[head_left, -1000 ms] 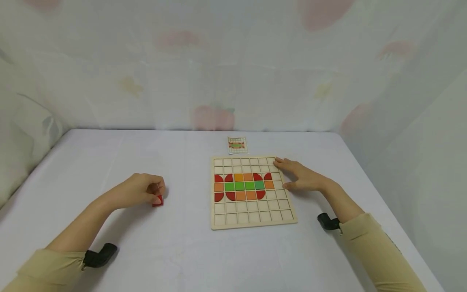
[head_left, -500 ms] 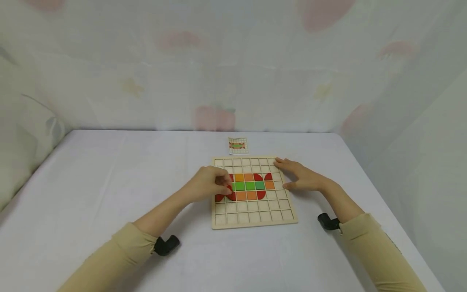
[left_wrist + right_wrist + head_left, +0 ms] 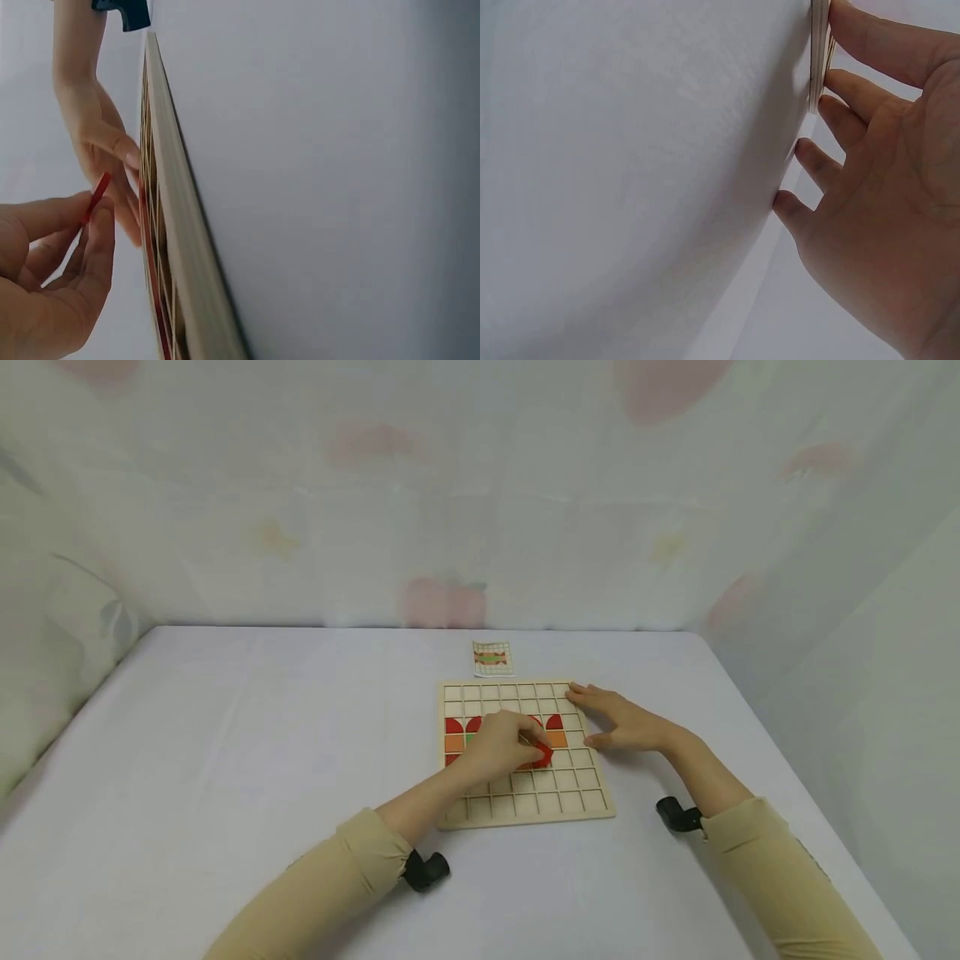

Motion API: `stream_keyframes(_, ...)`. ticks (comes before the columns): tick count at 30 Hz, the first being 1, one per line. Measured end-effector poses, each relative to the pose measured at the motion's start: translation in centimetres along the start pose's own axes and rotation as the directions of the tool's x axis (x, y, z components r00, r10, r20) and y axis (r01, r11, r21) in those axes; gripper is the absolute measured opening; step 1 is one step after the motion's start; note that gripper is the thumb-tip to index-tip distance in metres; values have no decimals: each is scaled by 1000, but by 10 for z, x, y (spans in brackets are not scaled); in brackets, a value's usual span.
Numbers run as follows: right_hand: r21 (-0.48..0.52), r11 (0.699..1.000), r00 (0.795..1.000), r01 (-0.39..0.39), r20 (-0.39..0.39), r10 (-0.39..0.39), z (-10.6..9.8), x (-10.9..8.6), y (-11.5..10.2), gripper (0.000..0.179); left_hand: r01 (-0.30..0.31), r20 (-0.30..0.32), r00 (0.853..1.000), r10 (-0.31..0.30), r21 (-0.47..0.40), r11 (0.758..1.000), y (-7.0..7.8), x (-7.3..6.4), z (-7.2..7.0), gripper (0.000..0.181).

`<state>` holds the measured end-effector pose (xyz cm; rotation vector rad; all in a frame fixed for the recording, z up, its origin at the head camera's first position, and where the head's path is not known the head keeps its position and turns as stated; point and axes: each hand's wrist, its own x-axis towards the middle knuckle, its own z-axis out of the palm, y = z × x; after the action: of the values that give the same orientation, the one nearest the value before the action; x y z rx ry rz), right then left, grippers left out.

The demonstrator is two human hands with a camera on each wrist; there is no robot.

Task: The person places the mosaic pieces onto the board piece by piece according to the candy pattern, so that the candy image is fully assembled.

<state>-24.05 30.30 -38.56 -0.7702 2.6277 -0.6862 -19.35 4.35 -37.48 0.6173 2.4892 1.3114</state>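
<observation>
My left hand (image 3: 497, 747) is over the middle of a wooden grid board (image 3: 527, 808). Between thumb and fingertips it pinches a small flat red tile (image 3: 97, 197), raised off the board in the left wrist view. Coloured tiles lie in the grid: red rounded ones (image 3: 453, 725) and orange squares (image 3: 454, 743) show at the left, while the hand hides much of the middle. At the board's right edge rests my right hand (image 3: 622, 720), fingers spread; its thumb and some fingertips touch the rim in the right wrist view (image 3: 885, 142).
Behind the board lies a small printed card (image 3: 492, 658) with a coloured grid pattern. A white cloth covers the table (image 3: 300, 710), and a patterned curtain (image 3: 480, 493) hangs along its back. Each wrist carries a black camera mount (image 3: 426, 870).
My left hand has carried the red tile from the table at the left, rightward across the board to its right-middle part. The right hand has stayed at the board's edge.
</observation>
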Motion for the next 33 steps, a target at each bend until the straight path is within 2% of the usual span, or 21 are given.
stream_keyframes(5, 2, 1000, 1000, 7, -5, -7, 0, 0, 0, 79, 10, -52, 999, -9, 16, 1000, 7, 12, 18, 13)
stream_keyframes(11, 21, 1000, 1000, 10, -8, -10, 1, 0, -1, 78, -13, -94, 995, 28, 151, 988, 13, 20, 31, 13)
stream_keyframes(15, 25, 1000, 1000, 13, -7, -13, 2, 1, -1, 78, -4, -90, 996, 21, 187, 982, 13, 20, 34, 12)
stream_keyframes(23, 22, 1000, 1000, -3, -6, 3, 1, 0, -3, 79, -36, -61, 997, 54, 262, 964, 10, 19, 36, 7)
stream_keyframes(33, 31, 1000, 1000, 0, -8, 0, 2, 0, -3, 79, -58, -41, 997, 72, 280, 958, 6, 22, 38, 7)
